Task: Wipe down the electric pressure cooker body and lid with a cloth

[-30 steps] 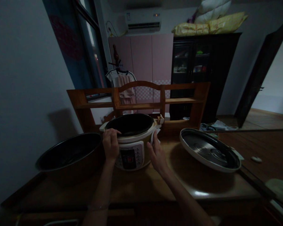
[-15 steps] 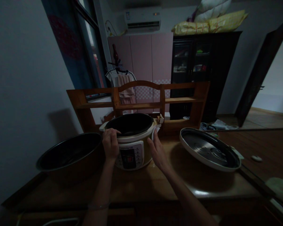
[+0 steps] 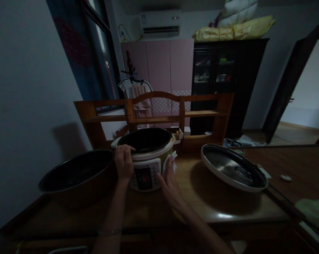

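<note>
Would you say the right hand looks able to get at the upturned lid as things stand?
Probably yes: nothing visible stands between the right hand and the lid, though that hand appears to press a white wipe against the cooker.

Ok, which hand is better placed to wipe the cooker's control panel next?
Probably the right hand: it has the white tissue at the side of the cooker, just beside the control panel. The left hand is curled over the rim, so it seems better suited to steadying.
</note>
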Demonstrator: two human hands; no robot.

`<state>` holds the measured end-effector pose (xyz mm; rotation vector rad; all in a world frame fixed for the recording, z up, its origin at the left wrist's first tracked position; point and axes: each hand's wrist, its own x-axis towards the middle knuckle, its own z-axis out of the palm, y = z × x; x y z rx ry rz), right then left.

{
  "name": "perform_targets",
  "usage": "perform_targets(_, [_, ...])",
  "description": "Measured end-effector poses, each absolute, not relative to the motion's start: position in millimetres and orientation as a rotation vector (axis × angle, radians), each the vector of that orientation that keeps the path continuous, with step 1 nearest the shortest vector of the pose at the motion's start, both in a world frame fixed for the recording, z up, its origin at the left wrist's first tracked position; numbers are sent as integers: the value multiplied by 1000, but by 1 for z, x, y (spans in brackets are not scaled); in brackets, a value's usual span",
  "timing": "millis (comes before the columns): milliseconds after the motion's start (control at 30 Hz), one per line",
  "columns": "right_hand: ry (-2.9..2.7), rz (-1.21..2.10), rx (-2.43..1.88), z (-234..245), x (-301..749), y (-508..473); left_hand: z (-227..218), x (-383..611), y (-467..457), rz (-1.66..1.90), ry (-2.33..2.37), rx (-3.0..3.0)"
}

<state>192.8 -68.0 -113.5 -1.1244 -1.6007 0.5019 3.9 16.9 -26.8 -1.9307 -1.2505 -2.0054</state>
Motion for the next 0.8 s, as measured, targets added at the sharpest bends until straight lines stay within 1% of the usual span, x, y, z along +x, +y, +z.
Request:
perform_targets(367, [-1653, 366, -1026, -62, 215, -41, -26, 3, 16, -2005, -1257, -1943])
perform_targets(600, [-1649, 288, -1005, -63, 217, -36, -26, 4, 15, -1979, -1288, -1949])
perform_targets(800, [-1673, 298, -1014, -64, 214, -42, -27, 3, 16, -1983, -1280, -1946])
